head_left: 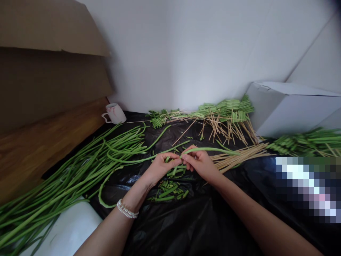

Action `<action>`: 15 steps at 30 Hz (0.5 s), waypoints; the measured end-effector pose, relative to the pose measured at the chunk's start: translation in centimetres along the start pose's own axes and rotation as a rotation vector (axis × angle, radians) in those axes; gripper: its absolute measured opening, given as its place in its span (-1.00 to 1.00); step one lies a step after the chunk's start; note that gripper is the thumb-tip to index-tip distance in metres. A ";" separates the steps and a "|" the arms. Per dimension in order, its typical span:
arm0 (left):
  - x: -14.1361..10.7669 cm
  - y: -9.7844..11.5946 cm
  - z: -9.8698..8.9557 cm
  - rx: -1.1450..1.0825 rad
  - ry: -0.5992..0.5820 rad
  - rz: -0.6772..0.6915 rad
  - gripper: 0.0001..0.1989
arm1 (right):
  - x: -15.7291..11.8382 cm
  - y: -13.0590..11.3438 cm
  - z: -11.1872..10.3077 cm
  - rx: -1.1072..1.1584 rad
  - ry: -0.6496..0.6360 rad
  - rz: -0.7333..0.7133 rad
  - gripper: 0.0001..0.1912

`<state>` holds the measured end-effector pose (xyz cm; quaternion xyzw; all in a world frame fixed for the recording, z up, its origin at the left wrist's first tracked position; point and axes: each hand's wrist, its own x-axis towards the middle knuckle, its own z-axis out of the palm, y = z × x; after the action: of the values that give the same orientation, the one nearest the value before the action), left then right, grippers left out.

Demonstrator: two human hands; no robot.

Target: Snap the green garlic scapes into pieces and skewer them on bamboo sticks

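Standing well beyond the left hand (160, 166) and off to its left, a white mug with pinkish-red markings (117, 113) has its handle turned leftward; its inside is hidden. Nearer the left edge rises a large brown cardboard box (50, 80) with a flap jutting out, its contents out of sight. Far to the right of the right hand (201, 164) and beyond it is a white straight-edged box (269, 108), whose inside cannot be seen either.

Glossy black plastic sheeting (160, 231) covers the surface below both hands; brown wood (23, 170) shows at far left, and a plain white wall (165, 53) rises behind. Left of the grip, a heap of long green stalks (80, 169) partly overlies a smooth white object (77, 224). Short cut green pieces (169, 190) lie just below the hands. Beyond the grip are rows of green pieces on thin sticks (230, 105), and loose tan wooden sticks (246, 154) fan out just right of the right hand.

Between the hands is a slender, smooth, pale-green stalk (213, 149), arching rightward over the right hand to a free tip above the sticks. The right grip is pinched on it; the left thumb and forefinger press together at its near end.
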<state>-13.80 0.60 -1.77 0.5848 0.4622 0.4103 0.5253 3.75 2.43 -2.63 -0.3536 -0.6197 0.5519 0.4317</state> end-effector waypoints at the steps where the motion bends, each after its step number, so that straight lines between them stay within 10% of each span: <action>1: 0.0 0.1 0.0 0.029 -0.004 0.025 -0.73 | 0.0 0.0 0.0 -0.010 -0.005 -0.006 -0.72; 15: -0.4 -0.5 1.3 0.556 -0.002 0.214 -0.77 | -0.5 0.4 0.6 -0.180 0.046 -0.033 -0.78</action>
<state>-12.69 -0.12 -2.41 0.7520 0.4922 0.3206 0.2992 3.38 1.78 -3.11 -0.3933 -0.6626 0.4784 0.4213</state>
